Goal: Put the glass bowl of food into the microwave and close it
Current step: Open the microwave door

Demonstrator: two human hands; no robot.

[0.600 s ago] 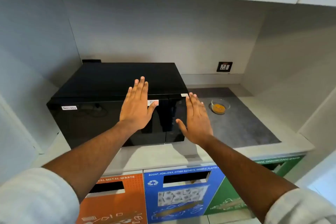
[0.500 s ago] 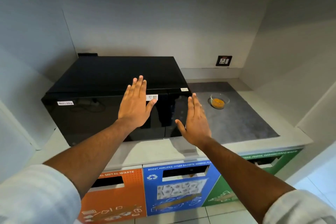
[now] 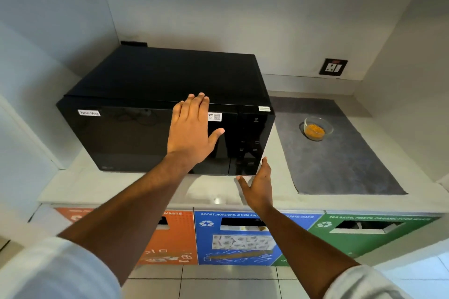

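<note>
Head view: left hand (image 3: 190,132) flat, fingers together, thumb splayed, before the closed microwave (image 3: 167,109) door; right hand (image 3: 258,185) lower, open, fingers loosely together, at its bottom-right corner.

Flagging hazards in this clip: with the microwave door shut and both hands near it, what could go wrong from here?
1. The left hand lies flat over the microwave door; if the door swings out, it may be in the way.
2. The glass bowl sits apart on the grey mat; a hasty one-handed grab could spill the yellow food.
</note>
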